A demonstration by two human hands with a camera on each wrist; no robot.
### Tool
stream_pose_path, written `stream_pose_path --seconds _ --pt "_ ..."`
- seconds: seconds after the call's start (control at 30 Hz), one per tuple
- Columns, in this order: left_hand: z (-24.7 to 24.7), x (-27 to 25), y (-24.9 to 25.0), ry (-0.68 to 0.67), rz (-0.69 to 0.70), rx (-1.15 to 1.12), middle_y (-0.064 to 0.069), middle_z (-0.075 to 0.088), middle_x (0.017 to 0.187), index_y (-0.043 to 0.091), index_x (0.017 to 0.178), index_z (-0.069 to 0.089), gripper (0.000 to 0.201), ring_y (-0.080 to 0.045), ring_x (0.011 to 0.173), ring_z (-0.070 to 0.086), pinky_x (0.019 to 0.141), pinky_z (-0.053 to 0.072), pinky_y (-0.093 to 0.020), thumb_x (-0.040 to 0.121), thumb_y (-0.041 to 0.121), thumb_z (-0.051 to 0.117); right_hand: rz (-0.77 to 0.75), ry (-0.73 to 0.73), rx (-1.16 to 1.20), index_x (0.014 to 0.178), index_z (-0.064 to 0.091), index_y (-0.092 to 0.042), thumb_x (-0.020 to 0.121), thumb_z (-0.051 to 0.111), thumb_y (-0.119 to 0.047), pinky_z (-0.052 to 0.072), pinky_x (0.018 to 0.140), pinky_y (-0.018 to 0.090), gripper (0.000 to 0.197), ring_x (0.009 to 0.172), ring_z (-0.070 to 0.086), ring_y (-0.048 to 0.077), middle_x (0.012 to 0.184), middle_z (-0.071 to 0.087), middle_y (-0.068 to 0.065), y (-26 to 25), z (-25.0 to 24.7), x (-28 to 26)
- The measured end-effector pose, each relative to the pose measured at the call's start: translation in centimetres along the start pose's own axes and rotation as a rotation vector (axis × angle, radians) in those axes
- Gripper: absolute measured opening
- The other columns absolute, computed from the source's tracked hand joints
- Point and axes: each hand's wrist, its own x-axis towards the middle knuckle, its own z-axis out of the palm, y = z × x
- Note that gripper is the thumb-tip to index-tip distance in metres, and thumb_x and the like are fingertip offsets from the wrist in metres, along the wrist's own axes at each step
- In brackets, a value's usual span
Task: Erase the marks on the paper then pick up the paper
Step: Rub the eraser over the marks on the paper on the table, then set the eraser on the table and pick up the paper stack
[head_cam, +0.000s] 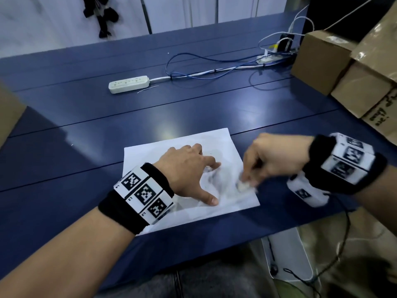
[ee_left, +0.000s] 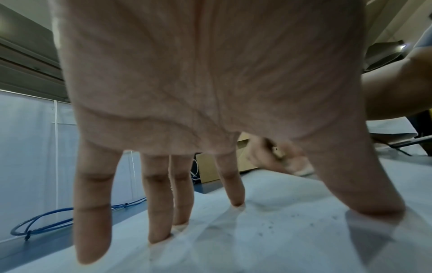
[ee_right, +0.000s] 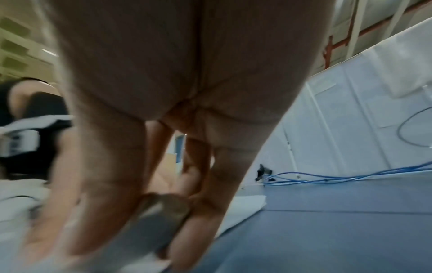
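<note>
L hand spread flat, fingertips pressing down on the paper, which lies on the blue desk near its front edge, a bit rumpled w/ faint grey smudges by the thumb. Just R of it, R hand, blurred, pinches a small pale eraser against the sheet's R part. Behind: white power strip, blue cables; cardboard boxes far R.

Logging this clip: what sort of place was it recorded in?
Probably a workshop or lab workspace, not a home. A long blue table carries a white power strip, loose blue cables and stacked cardboard boxes, with white partition panels behind it.
</note>
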Motion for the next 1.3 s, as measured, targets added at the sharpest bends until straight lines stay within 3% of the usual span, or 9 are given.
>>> stream_pose_path --seconds 0.13,0.27,0.33,0.47,0.57,0.67,0.83,1.07,1.3 --pt "-0.3 0.0 0.1 0.001 -0.007 -0.006 0.003 0.044 0.126 0.050 0.141 0.037 0.095 -0.019 0.115 0.049 0.094 0.045 -0.042 0.057 0.088 0.062 0.108 0.129 -0.075 0.093 0.077 -0.038 0.073 0.082 -0.033 0.046 0.068 0.014 0.020 0.067 0.061 -0.010 0.071 0.071 -0.023 0.7 -1.1 1.0" --pt "0.0 0.1 0.1 -0.027 -0.017 -0.013 0.003 0.042 0.129 0.048 0.141 0.037 0.095 -0.020 0.117 0.047 0.090 0.047 -0.043 0.058 0.086 0.064 -0.004 -0.112 0.043 0.091 0.079 -0.032 0.073 0.083 -0.034 0.053 0.076 0.020 0.019 0.078 0.068 -0.002 0.084 0.075 -0.014 -0.9 -0.9 -2.2" --pt "-0.2 0.1 0.2 -0.033 -0.018 -0.010 0.002 0.043 0.128 0.047 0.138 0.039 0.093 -0.021 0.115 0.048 0.087 0.048 -0.042 0.057 0.086 0.065 -0.013 -0.019 0.124 0.092 0.079 -0.031 0.073 0.083 -0.034 0.051 0.074 0.015 0.019 0.077 0.068 -0.001 0.083 0.075 -0.013 -1.2 -1.4 -2.0" --pt "-0.2 0.2 0.3 -0.026 -0.031 -0.012 0.002 0.044 0.127 0.048 0.138 0.038 0.095 -0.022 0.114 0.050 0.085 0.046 -0.041 0.056 0.086 0.066 0.074 0.201 -0.123 0.092 0.078 -0.032 0.076 0.080 -0.036 0.039 0.060 0.005 0.016 0.065 0.058 -0.013 0.068 0.068 -0.020 -0.1 -1.7 1.7" --pt "0.0 0.3 0.2 -0.015 -0.036 -0.014 0.003 0.044 0.128 0.049 0.139 0.038 0.096 -0.021 0.116 0.049 0.088 0.046 -0.042 0.055 0.086 0.066 0.083 0.049 -0.103 0.089 0.078 -0.031 0.074 0.082 -0.032 0.046 0.067 0.012 0.016 0.068 0.062 -0.009 0.077 0.073 -0.015 0.2 -0.6 0.4" --pt "0.0 0.2 0.2 -0.011 -0.035 -0.021 0.003 0.044 0.128 0.048 0.139 0.039 0.095 -0.021 0.116 0.049 0.091 0.046 -0.044 0.055 0.085 0.066 0.019 -0.098 -0.047 0.089 0.079 -0.029 0.073 0.083 -0.029 0.042 0.067 0.005 0.017 0.071 0.064 -0.007 0.083 0.075 -0.014 -0.9 0.0 -1.5" --pt "-0.1 0.0 0.4 -0.021 -0.047 -0.025 0.002 0.044 0.129 0.048 0.138 0.039 0.095 -0.022 0.118 0.048 0.093 0.045 -0.045 0.056 0.085 0.066 0.124 0.190 -0.162 0.093 0.078 -0.031 0.077 0.079 -0.033 0.036 0.057 0.002 0.016 0.059 0.055 -0.013 0.063 0.062 -0.025 0.3 -1.8 1.3" --pt "-0.2 -0.1 0.5 -0.017 -0.056 -0.029 0.001 0.042 0.132 0.049 0.141 0.037 0.097 -0.022 0.121 0.047 0.097 0.044 -0.047 0.056 0.085 0.066 -0.026 -0.060 -0.027 0.089 0.078 -0.028 0.071 0.082 -0.035 0.050 0.073 0.016 0.020 0.077 0.066 0.001 0.086 0.075 -0.010 -1.3 2.0 -2.0" --pt "-0.2 -0.7 0.6 -0.040 -0.061 -0.081 -0.001 0.034 0.142 0.048 0.146 0.032 0.096 -0.022 0.132 0.036 0.103 0.041 -0.048 0.063 0.076 0.072 0.267 0.429 0.108 0.088 0.076 -0.026 0.078 0.080 -0.033 0.041 0.060 0.004 0.013 0.073 0.064 0.007 0.078 0.072 -0.011 1.6 -0.4 -2.0"
